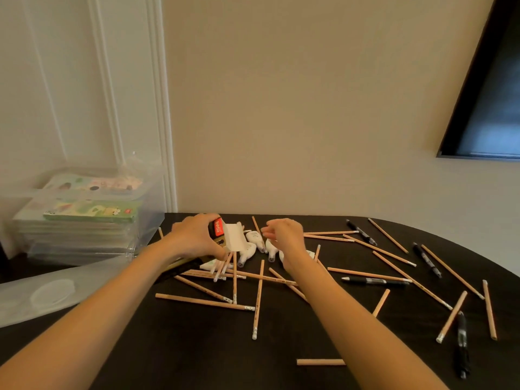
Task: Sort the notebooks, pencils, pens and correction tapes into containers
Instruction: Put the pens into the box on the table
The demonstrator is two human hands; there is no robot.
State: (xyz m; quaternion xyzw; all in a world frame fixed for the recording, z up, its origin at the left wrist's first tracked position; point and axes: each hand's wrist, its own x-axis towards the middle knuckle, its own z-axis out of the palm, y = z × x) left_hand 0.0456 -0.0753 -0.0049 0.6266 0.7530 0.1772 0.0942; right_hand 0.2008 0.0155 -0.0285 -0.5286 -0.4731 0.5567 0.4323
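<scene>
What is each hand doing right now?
Left hand: grips a small red-labelled box.
Right hand: open, fingers loosely curled, empty, over the correction tapes.

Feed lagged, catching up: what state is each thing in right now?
Left hand: grips the small box.
Small box: tilted, white flap open.
Right hand: hovers, fingers loosely curled, holding nothing.
Correction tapes: loose on the table.
Pencils: scattered on the table.
Pens: scattered on the table.
Notebooks: stacked in the clear bin.
</scene>
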